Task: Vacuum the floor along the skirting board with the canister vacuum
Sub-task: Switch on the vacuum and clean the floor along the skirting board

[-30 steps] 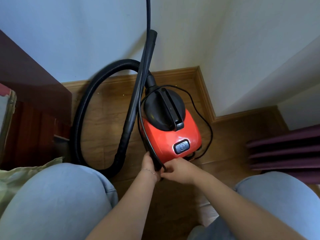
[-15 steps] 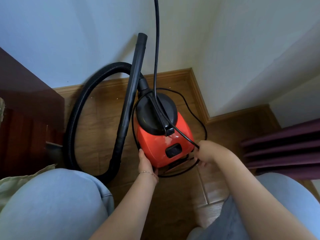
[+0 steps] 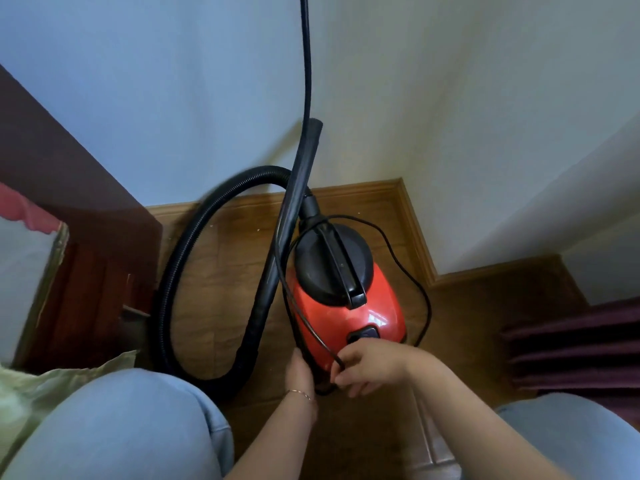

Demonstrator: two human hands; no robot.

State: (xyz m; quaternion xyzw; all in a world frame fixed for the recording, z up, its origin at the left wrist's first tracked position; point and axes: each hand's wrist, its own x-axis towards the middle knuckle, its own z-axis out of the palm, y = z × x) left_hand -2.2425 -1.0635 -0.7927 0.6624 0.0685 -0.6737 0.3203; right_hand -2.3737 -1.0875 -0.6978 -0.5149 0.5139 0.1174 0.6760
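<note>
A red canister vacuum [image 3: 374, 313] with a black lid and handle stands on the wooden floor near the corner. Its black ribbed hose [image 3: 180, 271] loops out to the left, and the rigid black wand [image 3: 298, 202] leans up against the wall. The thin black power cord [image 3: 304, 64] runs down from above and loops around the canister. My left hand [image 3: 299, 370] rests flat against the canister's near left side. My right hand [image 3: 367, 367] pinches the cord at the canister's near end. A wooden skirting board [image 3: 412, 230] lines both walls.
A dark wooden cabinet [image 3: 69, 202] stands on the left, close to the hose loop. A dark purple ribbed object [image 3: 571, 348] lies on the floor at the right. My knees in light blue jeans [image 3: 121, 427] fill the foreground. A green bag [image 3: 41, 386] sits at the lower left.
My right hand has swung back from the canister's right side to its near end with the cord, meeting my left hand. The view has shifted slightly.
</note>
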